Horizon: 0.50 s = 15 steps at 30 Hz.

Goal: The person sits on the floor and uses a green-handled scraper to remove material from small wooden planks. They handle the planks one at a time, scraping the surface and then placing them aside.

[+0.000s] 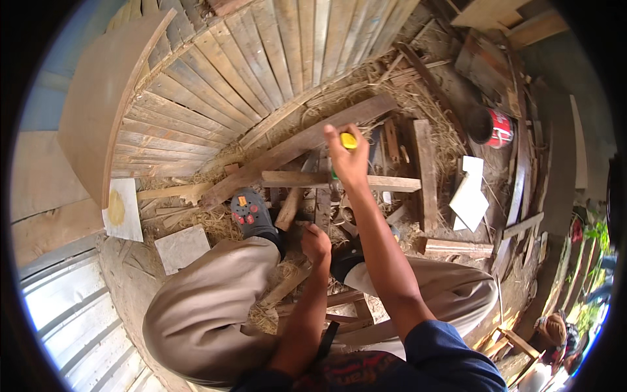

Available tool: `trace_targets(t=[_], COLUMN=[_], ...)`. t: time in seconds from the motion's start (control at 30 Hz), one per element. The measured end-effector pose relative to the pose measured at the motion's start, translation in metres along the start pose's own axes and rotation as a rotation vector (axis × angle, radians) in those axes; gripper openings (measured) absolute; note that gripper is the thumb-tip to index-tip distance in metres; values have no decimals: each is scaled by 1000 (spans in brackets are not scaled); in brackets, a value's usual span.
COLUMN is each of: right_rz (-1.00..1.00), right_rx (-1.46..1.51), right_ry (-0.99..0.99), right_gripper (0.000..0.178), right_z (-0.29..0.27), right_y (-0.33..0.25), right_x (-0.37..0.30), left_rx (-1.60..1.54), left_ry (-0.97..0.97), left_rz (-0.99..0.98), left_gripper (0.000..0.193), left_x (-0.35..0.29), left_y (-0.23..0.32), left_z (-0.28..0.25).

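Note:
My right hand (347,157) is raised in front of me, its fingers wrapped round a yellow-ended handle (349,140). A bit of green shows below the fist; the kind of tool cannot be told. Behind the wrist, a narrow wooden strip (395,183) runs crosswise over other boards. My left hand (315,243) is lower, between my knees, with curled fingers; what it grips, if anything, is hidden. Left of it is my grey clog (251,214) with coloured charms. A long dark plank (294,149) lies slanted beyond both hands.
A slatted wooden panel (261,62) curves across the far side, beside a brown board (104,104). On the right are a red can (499,128), a white sheet (469,199) and an upright-lying board (425,173). Straw and offcuts cover the ground; a grey tile (182,249) lies left.

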State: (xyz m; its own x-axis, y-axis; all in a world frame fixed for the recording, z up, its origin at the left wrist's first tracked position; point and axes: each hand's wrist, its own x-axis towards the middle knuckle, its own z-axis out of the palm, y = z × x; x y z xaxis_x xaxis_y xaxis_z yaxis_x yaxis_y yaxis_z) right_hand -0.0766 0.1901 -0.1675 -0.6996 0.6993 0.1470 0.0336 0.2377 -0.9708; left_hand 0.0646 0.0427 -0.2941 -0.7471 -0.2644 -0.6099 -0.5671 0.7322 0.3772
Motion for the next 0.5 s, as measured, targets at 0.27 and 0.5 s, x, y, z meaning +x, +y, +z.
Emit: trace_targets(t=[0.27,0.5], right_rz=[370,313], right_rx=[107,68], right_ry=[-119,-111], right_gripper=[40,46], right_z=[-21,-70], right_y=[5,-4], right_x=[-15,-45], left_rx=[-259,-1237], left_ry=[-65,-73], left_rz=[81,66], left_gripper=[79,83], left_x=[20,78], left_y=[-14,14], left_z=[1,-41])
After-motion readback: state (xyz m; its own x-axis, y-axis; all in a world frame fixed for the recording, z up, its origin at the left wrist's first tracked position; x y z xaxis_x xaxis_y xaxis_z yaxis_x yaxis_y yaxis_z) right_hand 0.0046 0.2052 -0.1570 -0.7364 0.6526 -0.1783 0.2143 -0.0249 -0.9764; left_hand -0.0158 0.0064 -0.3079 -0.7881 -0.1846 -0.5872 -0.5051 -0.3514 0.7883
